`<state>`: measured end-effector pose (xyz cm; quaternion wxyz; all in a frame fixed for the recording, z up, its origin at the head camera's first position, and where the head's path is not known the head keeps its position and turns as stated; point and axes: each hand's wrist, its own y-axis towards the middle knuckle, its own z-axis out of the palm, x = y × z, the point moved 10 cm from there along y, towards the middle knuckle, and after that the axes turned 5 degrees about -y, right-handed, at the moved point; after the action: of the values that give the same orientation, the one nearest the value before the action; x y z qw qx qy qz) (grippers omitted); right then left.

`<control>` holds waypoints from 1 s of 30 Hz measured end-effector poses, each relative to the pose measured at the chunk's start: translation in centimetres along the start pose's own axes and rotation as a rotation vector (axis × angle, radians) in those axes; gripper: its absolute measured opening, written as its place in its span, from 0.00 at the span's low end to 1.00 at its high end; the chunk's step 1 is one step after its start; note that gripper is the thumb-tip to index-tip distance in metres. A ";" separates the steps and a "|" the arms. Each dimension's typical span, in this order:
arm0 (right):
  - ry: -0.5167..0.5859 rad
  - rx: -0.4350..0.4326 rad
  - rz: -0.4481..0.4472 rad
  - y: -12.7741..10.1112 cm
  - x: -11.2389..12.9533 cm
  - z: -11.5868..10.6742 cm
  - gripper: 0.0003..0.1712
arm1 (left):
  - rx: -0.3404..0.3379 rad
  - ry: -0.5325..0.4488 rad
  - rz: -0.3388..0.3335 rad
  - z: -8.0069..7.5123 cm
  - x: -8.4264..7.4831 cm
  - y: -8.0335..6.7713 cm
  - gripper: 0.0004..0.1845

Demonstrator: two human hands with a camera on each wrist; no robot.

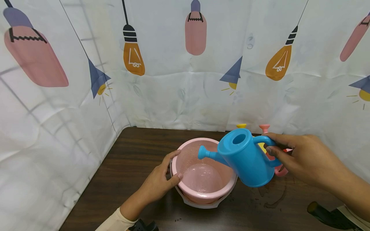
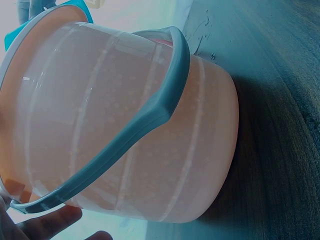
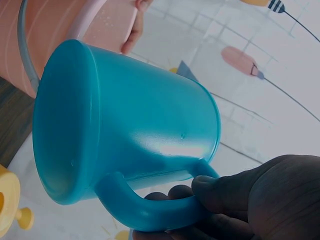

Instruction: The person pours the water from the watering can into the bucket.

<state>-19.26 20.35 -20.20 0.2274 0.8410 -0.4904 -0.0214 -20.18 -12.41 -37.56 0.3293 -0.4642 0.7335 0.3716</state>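
A pink bucket (image 1: 206, 189) stands on the table; its grey handle (image 2: 150, 117) hangs down along the front. My left hand (image 1: 159, 179) holds the bucket's left rim, with the thumb over the edge. By its handle, my right hand (image 1: 306, 157) grips a blue watering can (image 1: 248, 160), also large in the right wrist view. The can is raised and tipped left, its spout head above the bucket's opening. Drops cling to the bucket's inner wall, and its bottom glistens; how much water lies there I cannot tell.
Behind the blue can, partly hidden, are a yellow watering can (image 3: 7, 200) and a pink one with its spout head (image 1: 264, 126) showing. Wet marks (image 1: 274, 202) lie on the dark wooden table (image 1: 138, 144). A printed white curtain (image 1: 173, 86) hangs along the back and left.
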 end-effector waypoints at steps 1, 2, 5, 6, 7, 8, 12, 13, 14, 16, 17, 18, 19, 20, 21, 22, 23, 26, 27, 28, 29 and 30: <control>-0.001 0.001 0.000 0.0 0.0 0.0 0.25 | 0.001 0.001 0.002 0.0 0.0 0.0 0.38; -0.002 0.001 0.000 0.0 0.0 0.0 0.25 | 0.002 0.001 0.004 0.0 0.0 0.0 0.38; -0.002 0.004 0.001 0.0 -0.1 0.1 0.26 | 0.006 -0.007 -0.004 0.0 0.0 0.0 0.38; -0.003 0.005 0.002 0.0 -0.1 0.1 0.26 | 0.007 -0.010 -0.008 0.1 0.0 0.0 0.38; -0.002 0.005 0.002 0.0 -0.1 0.1 0.26 | 0.008 -0.014 -0.012 0.1 0.0 0.0 0.38; -0.002 0.004 0.003 0.0 -0.1 0.1 0.26 | 0.010 -0.017 -0.015 0.1 0.0 0.0 0.38; -0.005 0.000 0.000 0.0 -0.1 0.1 0.25 | 0.011 -0.019 -0.017 0.1 -0.1 0.0 0.38; -0.006 0.000 -0.001 0.0 -0.1 0.1 0.25 | 0.011 -0.019 -0.018 0.1 -0.1 0.0 0.38; -0.008 0.001 -0.002 0.0 -0.1 0.1 0.25 | 0.011 -0.019 -0.019 0.1 -0.1 0.0 0.38; -0.011 0.006 -0.001 0.0 -0.2 0.1 0.25 | 0.010 -0.017 -0.021 0.1 0.0 0.0 0.38; -0.012 0.010 0.002 0.0 -0.2 0.2 0.26 | 0.010 -0.018 -0.021 0.1 0.0 0.0 0.38; -0.012 0.016 0.004 0.0 -0.2 0.2 0.26 | 0.010 -0.015 -0.022 0.1 0.0 0.0 0.38; -0.011 0.019 0.006 0.1 -0.3 0.2 0.26 | 0.009 -0.014 -0.023 0.1 0.0 0.0 0.38; -0.011 0.022 0.009 0.1 -0.3 0.3 0.26 | 0.008 -0.013 -0.022 0.1 0.0 0.0 0.38; -0.011 0.022 0.008 0.1 -0.3 0.3 0.27 | 0.009 -0.014 -0.023 0.1 0.0 0.0 0.38; -0.011 0.020 0.006 0.1 -0.3 0.3 0.27 | 0.009 -0.015 -0.023 0.1 0.0 0.0 0.38; -0.010 0.021 0.007 0.1 -0.3 0.3 0.27 | 0.010 -0.019 -0.023 0.1 0.0 0.0 0.38; -0.017 0.014 0.002 0.1 -0.2 0.2 0.26 | 0.010 -0.025 -0.022 0.1 0.0 0.0 0.38; -0.018 0.013 0.001 0.1 -0.2 0.2 0.26 | 0.011 -0.028 -0.020 0.1 0.0 0.0 0.38; -0.016 0.016 0.005 0.1 -0.3 0.2 0.26 | 0.011 -0.029 -0.018 0.1 0.0 0.0 0.38; -0.016 0.019 0.008 0.1 -0.3 0.2 0.26 | 0.012 -0.027 -0.017 0.1 0.0 0.0 0.38; -0.015 0.019 0.009 0.0 -0.3 0.2 0.26 | 0.013 -0.028 -0.016 0.1 0.0 0.0 0.38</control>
<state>-19.51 20.51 -20.44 0.2160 0.8407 -0.4960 -0.0219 -20.15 -12.31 -37.61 0.3453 -0.4628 0.7275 0.3706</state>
